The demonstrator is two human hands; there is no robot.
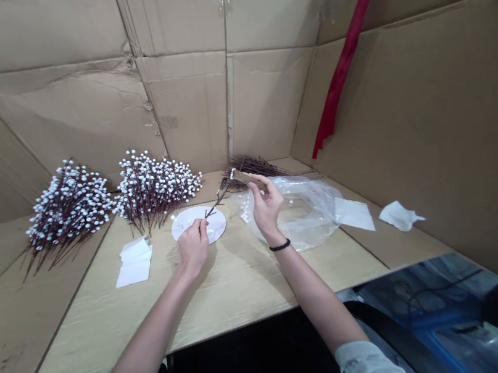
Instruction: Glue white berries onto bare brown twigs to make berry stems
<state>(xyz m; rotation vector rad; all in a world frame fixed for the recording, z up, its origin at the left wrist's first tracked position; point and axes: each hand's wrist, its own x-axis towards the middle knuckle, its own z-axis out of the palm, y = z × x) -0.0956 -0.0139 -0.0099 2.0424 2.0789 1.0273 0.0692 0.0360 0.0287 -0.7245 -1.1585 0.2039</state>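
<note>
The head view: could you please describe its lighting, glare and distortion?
Head view: soft, even light, faint arm shadows on the table; glare on the plastic bag; wide-angle bowing of the cardboard walls; the twig between left hand and right hand is slightly blurred.

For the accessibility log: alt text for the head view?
The left hand and right hand hold a dark twig by its two ends above a white round disc on a wooden table. Two bunches of white-beaded branches lie to the left, a clear plastic bag to the right, cardboard walls around.
</note>
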